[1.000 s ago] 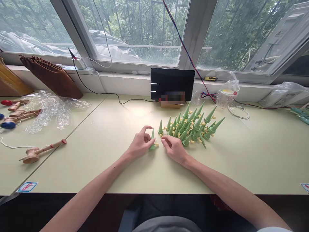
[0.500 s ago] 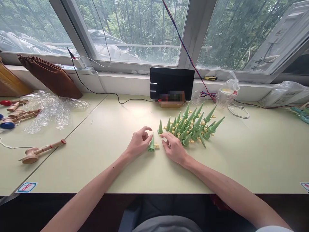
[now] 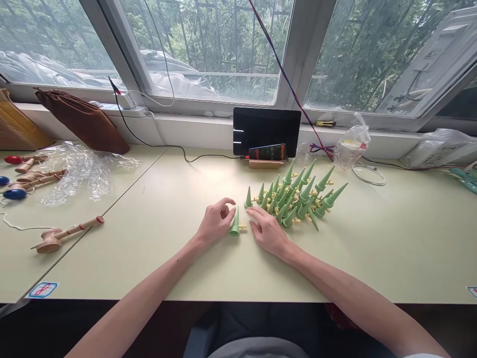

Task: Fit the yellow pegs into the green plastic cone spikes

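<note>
A single green plant watering spike point(image 3: 234, 223) with a yellow valve lies on the table between my hands, its tip pointing away from me. My left hand point(image 3: 215, 221) rests just left of it, fingers curved and apart, the thumb close beside the spike. Whether the thumb touches it I cannot tell. On the other side, my right hand point(image 3: 269, 231) lies with loosely bent fingers at the near left edge of a cluster of green watering spikes point(image 3: 305, 194). One upright spike point(image 3: 248, 198) stands just beyond its fingertips. Neither hand holds anything.
Behind the cluster a black tablet point(image 3: 266, 130) leans by the window, with a phone point(image 3: 266, 152) on a small wooden stand point(image 3: 265, 164) before it. Kendama toys point(image 3: 50, 241) and crumpled clear plastic point(image 3: 85, 174) lie at left. A bagged tub point(image 3: 351, 145) and coiled white cable point(image 3: 368, 174) are at right.
</note>
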### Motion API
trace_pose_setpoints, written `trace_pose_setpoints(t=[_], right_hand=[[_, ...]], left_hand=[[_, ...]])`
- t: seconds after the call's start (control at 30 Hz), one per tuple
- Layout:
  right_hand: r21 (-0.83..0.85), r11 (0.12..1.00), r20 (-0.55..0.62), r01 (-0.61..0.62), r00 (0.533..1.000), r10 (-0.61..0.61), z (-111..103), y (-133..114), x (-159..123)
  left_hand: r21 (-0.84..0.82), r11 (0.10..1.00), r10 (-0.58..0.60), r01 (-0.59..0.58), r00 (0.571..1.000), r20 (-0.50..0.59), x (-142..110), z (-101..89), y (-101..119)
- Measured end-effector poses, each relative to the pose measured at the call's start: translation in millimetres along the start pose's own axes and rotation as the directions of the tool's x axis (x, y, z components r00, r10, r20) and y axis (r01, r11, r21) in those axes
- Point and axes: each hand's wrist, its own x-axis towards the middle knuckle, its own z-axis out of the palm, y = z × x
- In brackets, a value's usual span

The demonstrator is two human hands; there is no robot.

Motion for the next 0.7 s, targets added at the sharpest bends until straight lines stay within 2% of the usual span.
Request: trace_pose_setpoints(t=[0.47, 0.7], right_hand=[[-0.035, 0.999, -0.039, 0.011, 0.999, -0.012, -0.7, -2.2, -0.6], [-0.17, 0.984, 0.027, -0.045, 0.998, 0.051, -0.2, -3.5, -0.3]], left_hand=[[0.003, 1.0, 0.012, -0.012, 1.0, -0.02, -0.7, -0.2, -0.7], [0.003, 1.0, 0.023, -0.023, 1.0, -0.019, -0.1, 0.4, -1.2]])
